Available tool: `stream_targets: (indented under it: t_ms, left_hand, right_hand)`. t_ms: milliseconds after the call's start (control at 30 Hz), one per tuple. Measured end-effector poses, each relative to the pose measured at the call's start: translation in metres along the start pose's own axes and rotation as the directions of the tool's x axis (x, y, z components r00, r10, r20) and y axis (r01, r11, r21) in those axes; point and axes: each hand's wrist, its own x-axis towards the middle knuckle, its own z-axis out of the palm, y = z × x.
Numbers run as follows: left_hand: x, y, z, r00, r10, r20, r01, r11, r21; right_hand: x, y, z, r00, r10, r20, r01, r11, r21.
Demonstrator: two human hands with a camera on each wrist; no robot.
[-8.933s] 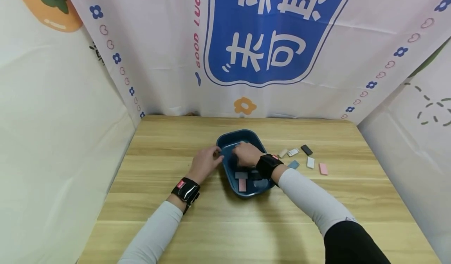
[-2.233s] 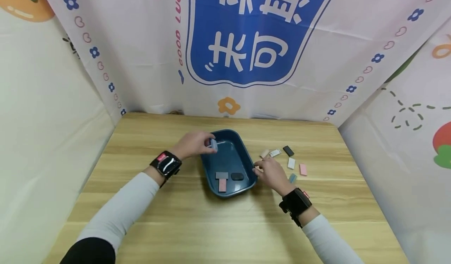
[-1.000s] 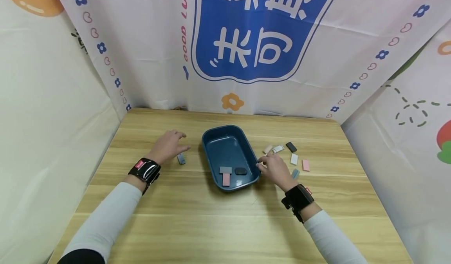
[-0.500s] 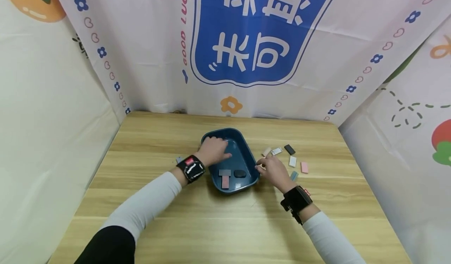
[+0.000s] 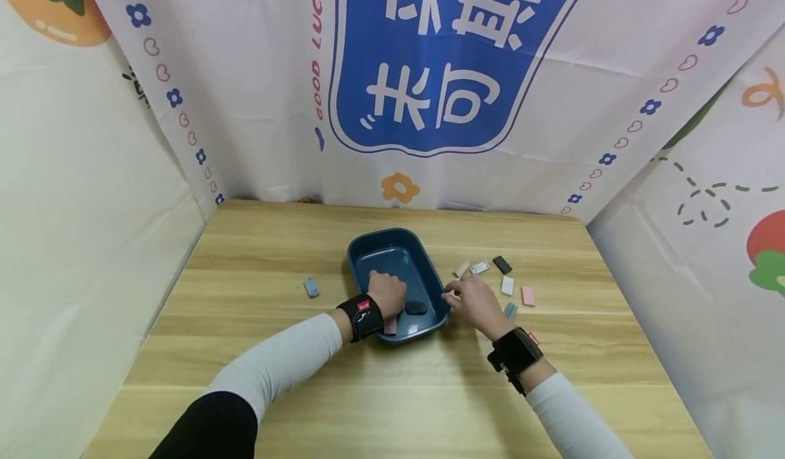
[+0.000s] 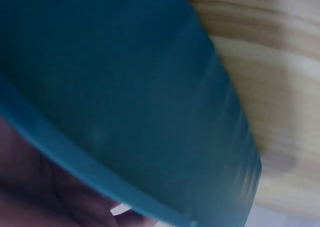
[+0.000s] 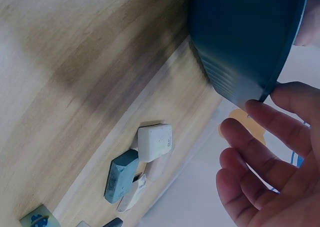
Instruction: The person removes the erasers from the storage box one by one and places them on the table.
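My left hand [image 5: 386, 294] reaches over the left side of a dark blue plastic bin [image 5: 392, 237], knuckles up. Its fingertips are hidden in the head view; the left wrist view shows mostly the bin's wall [image 6: 130, 97]. Beneath this hand a pink eraser [image 5: 390, 325] partly shows, and the grey one touching it is covered. Beside them in the bin lies a black eraser [image 5: 416, 308]. The right hand [image 7: 280, 162] pinches the bin's rim between thumb and index finger, the other fingers loosely bent. A light blue eraser [image 5: 311, 287] lies on the table left of the bin.
Right of the bin several erasers lie scattered on the wooden table [image 5: 380, 404]: black [image 5: 502, 264], white [image 5: 507, 286], pink [image 5: 528, 296], teal [image 5: 510, 310] and beige [image 5: 462, 268]. A printed cloth [image 5: 264, 105] hangs behind the table.
My left hand carried the light blue eraser out of the bin, let it go on the table at left, then moved back into the bin toward its near end. The right hand stays at the rim.
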Motion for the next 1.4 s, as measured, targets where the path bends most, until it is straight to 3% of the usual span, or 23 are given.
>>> stream_targets:
  t_ms: [233, 367, 467, 633, 767, 933, 1033, 1167, 1267, 1400]
  left_hand:
    - [-0.008, 0.001, 0.013, 1.000, -0.013, 0.012, 0.015, 0.987, -0.159]
    - [-0.015, -0.010, 0.005, 0.999, -0.044, 0.020, 0.047, 0.955, -0.293]
    - [-0.023, -0.033, -0.013, 0.995, -0.103, 0.016, 0.102, 0.924, -0.369]
    - [-0.040, -0.097, -0.031, 0.976, -0.213, -0.042, 0.170, 0.869, -0.464]
    - [-0.058, -0.143, -0.014, 0.956, -0.285, -0.072, 0.211, 0.837, -0.504]
    - [-0.080, -0.175, 0.023, 0.938, -0.346, 0.008, 0.308, 0.824, -0.476]
    - [-0.088, -0.183, 0.044, 0.927, -0.372, 0.054, 0.354, 0.816, -0.456]
    - [-0.087, -0.186, 0.062, 0.924, -0.381, 0.021, 0.352, 0.830, -0.432]
    - [-0.085, -0.185, 0.064, 0.927, -0.376, -0.008, 0.340, 0.846, -0.410]
    - [-0.081, -0.186, 0.057, 0.929, -0.370, -0.007, 0.340, 0.860, -0.381]
  right_hand:
    - [-0.009, -0.003, 0.005, 1.000, 0.003, 0.008, -0.003, 1.000, 0.022]
    - [-0.015, -0.005, 0.009, 1.000, 0.001, 0.022, -0.002, 1.000, 0.023]
    - [-0.016, -0.006, 0.012, 1.000, -0.012, 0.016, 0.012, 1.000, 0.022]
    - [-0.016, -0.005, 0.011, 1.000, -0.024, -0.017, 0.024, 1.000, 0.019]
    - [-0.016, -0.003, 0.009, 1.000, 0.002, -0.027, -0.002, 1.000, 0.027]
    - [-0.014, -0.001, 0.009, 1.000, 0.022, -0.007, -0.022, 0.999, 0.030]
    - [-0.013, -0.001, 0.008, 1.000, 0.019, -0.005, -0.019, 0.999, 0.030]
    - [-0.011, 0.000, 0.005, 1.000, 0.019, -0.014, -0.018, 0.999, 0.033]
    - [-0.009, 0.001, 0.004, 1.000, 0.020, -0.022, -0.020, 0.999, 0.033]
    - [-0.007, 0.002, 0.002, 0.999, 0.020, -0.029, -0.019, 0.999, 0.034]
